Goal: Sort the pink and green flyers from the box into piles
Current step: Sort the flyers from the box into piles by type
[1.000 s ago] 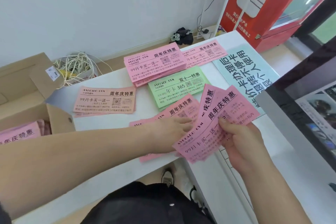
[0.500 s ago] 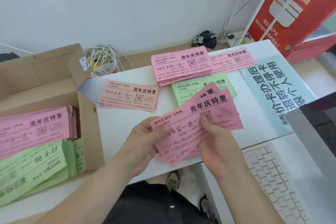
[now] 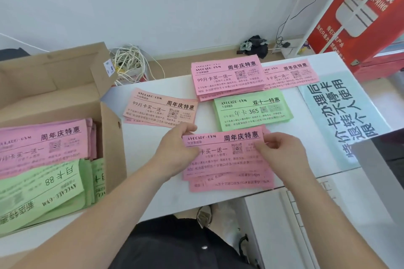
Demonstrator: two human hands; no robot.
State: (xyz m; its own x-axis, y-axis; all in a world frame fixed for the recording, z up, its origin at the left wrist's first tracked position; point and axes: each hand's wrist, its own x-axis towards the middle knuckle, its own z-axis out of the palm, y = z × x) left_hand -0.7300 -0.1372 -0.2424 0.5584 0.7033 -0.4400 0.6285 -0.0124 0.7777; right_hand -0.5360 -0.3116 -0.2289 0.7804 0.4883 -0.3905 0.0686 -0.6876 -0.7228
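Previously fanned pink flyer bundle is squared flat on worktop below green flyer pile, pinched by fingers of left hand and right hand; release as pink pile is expected

Nearest: pink flyers fanned; green pile beyond; pink piles farther; box left holds pink stack, green stack.
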